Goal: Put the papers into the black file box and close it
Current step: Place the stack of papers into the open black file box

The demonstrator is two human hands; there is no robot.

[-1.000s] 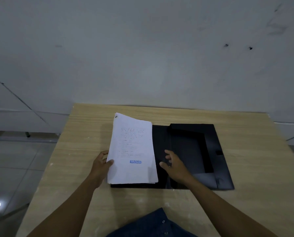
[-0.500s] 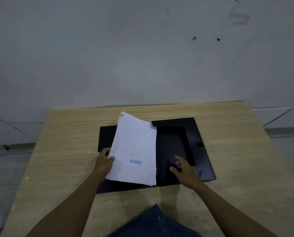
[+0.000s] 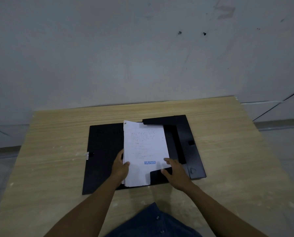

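Note:
The black file box lies open and flat on the wooden table, its cover spread to the left and its tray with flaps to the right. A stapled stack of white papers, stamped REJECTED in blue, lies in the tray, its top right corner tucked under the far flap. My left hand grips the papers' left edge near the bottom. My right hand rests on the near flap at the papers' lower right, thumb on the flap, fingers spread over the sheet.
The wooden table stands against a grey wall, with bare surface left and right of the box. A small white tab sticks out at the cover's left edge. Tiled floor shows on both sides.
The papers moved right off the cover and dropped flat into the tray. My right hand shifted left onto the near flap and the papers' corner. The camera view swung left.

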